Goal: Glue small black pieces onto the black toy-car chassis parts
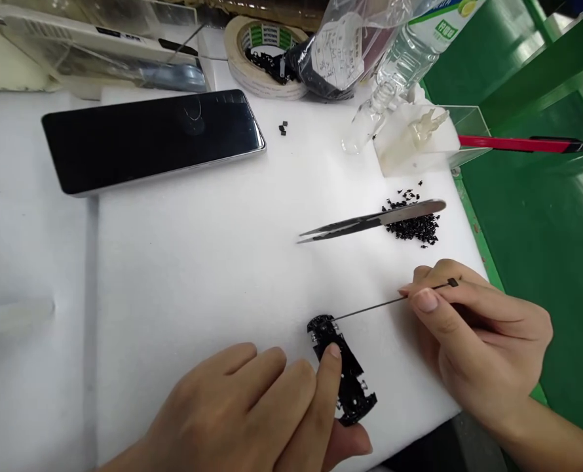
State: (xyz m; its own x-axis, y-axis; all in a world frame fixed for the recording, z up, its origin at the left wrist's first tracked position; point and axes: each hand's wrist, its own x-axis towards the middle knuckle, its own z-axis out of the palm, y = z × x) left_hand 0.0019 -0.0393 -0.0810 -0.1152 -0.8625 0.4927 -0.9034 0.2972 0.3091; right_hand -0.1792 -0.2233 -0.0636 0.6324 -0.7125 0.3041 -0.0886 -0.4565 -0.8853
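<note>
A small black plastic part (351, 367), shaped like a toy car's chassis, lies on the white foam surface. My left hand (245, 410) has its index fingertip pressed on top of the part and its thumb at the near end, keeping hold of it. Between thumb and fingers, my right hand (478, 334) pinches a thin metal rod (370, 308). The rod's far tip touches the upper end of the black part. A small dark square piece shows at the rod's other end, over the right index finger.
Tweezers (365, 223) lie partly across a heap of tiny black pieces (414, 229). Farther back are a smartphone (154, 141), a tape roll (242, 65), a plastic bag (340, 52), a clear bottle (409, 59) and a clear box (468, 118) holding a red pen (512, 143).
</note>
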